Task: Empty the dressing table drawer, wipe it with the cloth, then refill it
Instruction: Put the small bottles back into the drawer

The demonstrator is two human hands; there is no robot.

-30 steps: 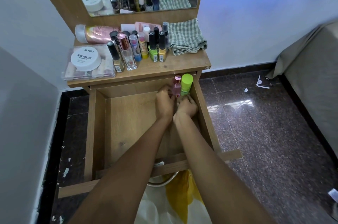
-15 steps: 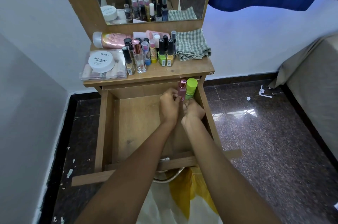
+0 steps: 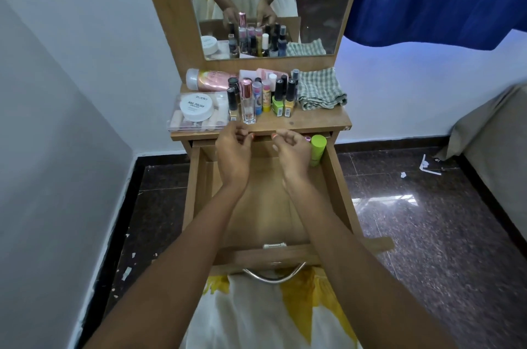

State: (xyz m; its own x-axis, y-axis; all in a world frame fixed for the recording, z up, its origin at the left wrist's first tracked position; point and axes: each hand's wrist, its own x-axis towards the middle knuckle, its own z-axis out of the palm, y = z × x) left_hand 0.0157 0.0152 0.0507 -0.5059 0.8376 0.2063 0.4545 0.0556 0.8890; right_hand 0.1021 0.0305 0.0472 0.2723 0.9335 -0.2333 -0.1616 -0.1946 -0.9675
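Your left hand and right hand hover over the back of the open drawer, each grip loose and holding nothing. A green-capped bottle stands in its back right corner, just beside your right hand. On the worktop, the white jar reads "ZUDIO NAIL POLISH". The checked cloth lies right of the nail polish bottles.
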